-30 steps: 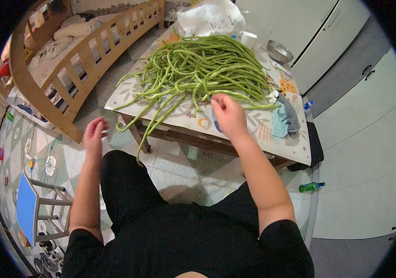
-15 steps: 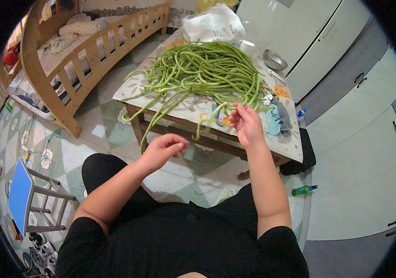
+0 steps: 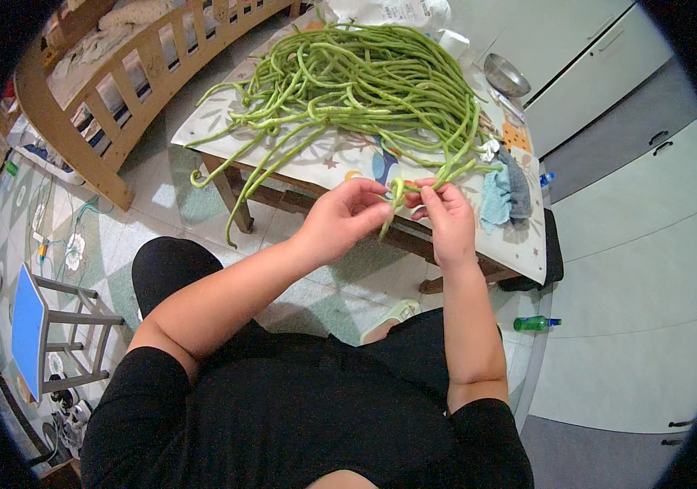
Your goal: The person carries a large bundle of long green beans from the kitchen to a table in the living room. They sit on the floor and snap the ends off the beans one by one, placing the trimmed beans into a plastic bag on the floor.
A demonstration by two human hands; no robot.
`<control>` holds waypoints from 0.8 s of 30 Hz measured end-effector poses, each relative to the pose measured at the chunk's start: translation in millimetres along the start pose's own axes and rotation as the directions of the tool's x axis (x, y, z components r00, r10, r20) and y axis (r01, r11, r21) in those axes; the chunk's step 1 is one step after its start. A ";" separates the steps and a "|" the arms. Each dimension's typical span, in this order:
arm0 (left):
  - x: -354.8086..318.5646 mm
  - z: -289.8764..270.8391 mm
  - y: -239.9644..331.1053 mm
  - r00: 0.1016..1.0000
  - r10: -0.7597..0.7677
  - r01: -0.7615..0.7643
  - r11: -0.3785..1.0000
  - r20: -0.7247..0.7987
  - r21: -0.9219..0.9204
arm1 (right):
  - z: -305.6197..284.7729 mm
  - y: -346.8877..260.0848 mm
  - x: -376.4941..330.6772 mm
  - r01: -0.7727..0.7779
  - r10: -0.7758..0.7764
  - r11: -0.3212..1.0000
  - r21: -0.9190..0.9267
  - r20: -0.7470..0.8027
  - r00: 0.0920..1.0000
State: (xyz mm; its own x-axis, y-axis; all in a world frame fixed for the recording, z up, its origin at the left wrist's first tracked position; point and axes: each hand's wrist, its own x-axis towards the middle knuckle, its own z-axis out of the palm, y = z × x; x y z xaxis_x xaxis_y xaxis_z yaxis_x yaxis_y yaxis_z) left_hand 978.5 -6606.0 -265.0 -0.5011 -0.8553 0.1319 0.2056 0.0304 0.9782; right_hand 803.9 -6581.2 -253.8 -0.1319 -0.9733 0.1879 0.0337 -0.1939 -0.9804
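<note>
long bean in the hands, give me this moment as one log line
left hand: pinches long bean | right hand: grips same bean | pile of long beans: on low table | cloth: right of hands

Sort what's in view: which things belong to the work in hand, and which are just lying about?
In use:
- left hand and right hand, both pinching one long bean
- pile of long beans
- low table with its patterned cover

Lying about:
- blue cloth
- metal bowl
- green bottle on the floor
- blue stool
- wooden cot rail
</note>
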 end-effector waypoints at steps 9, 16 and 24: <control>37.4 -32.3 -3.2 0.927 0.172 -0.090 0.965 -0.332 0.247 | -30.7 8.9 -6.4 -0.013 0.043 0.983 0.182 -0.164 0.986; 29.5 -14.5 18.6 0.894 0.427 -0.163 0.587 -0.132 0.793 | -27.2 -1.0 -15.9 0.019 -0.019 1.000 -0.003 -0.103 0.994; 11.9 16.3 19.5 0.968 -0.238 0.229 0.967 0.079 0.108 | -12.4 1.5 -23.4 0.365 -0.357 0.807 -0.465 0.108 0.928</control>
State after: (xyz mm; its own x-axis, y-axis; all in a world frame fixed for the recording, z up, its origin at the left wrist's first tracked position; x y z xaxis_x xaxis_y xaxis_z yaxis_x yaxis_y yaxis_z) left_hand 962.9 -6607.1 -241.8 -0.6009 -0.7939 -0.0928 -0.0068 -0.1110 0.9938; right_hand 794.8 -6557.1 -260.5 -0.0272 -0.8470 0.5310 -0.4814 -0.4544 -0.7495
